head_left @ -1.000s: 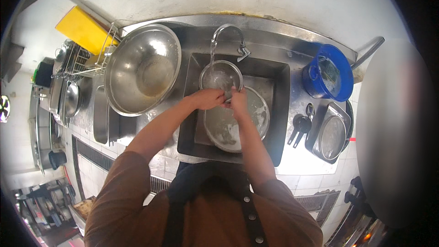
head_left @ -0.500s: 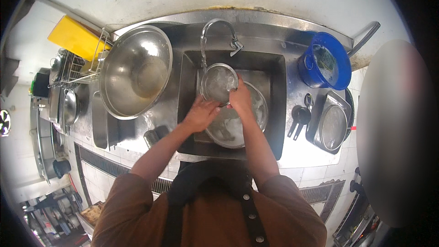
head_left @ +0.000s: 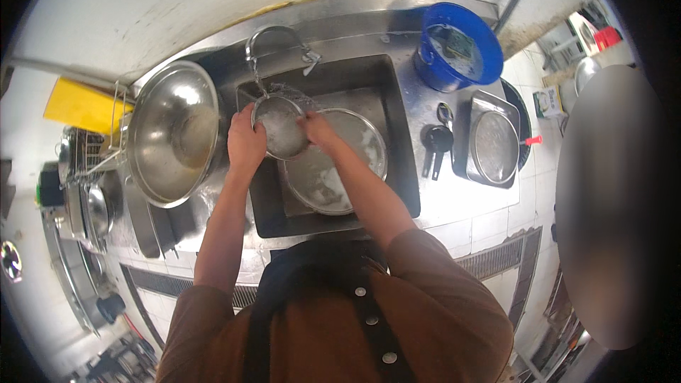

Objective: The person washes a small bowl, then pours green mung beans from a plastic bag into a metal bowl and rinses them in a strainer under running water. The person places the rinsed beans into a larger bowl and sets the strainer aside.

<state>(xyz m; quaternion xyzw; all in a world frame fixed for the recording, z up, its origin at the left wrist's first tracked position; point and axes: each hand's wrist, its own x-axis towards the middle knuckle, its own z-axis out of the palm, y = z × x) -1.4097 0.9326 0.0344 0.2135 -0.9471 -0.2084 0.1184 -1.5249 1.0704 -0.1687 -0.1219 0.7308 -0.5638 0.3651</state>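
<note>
A small round metal bowl (head_left: 281,129) is under the running tap (head_left: 273,30), where water pours in and splashes over its far rim. My left hand (head_left: 246,140) grips the bowl's left side, the thumb on the rim. On the right side, my right hand (head_left: 317,130) is closed round the rim. Below and to the right, a wide round metal basin (head_left: 319,183) with soapy water and suds rests in the sink (head_left: 404,191). The bowl is held over that basin's far left edge.
A large steel bowl (head_left: 152,138) stands left of the sink, near a wire rack (head_left: 106,156) and a yellow board (head_left: 84,105). At right are a blue bucket (head_left: 433,71) of sudsy water, a spoon (head_left: 445,113), a black scoop (head_left: 438,140) and a rectangular pan (head_left: 489,176) holding a round sieve-like piece.
My left hand has moved from the bowl's near edge up to its left side. The bowl now sits more directly in the water stream, and splashing shows. The whole view has shifted and turned.
</note>
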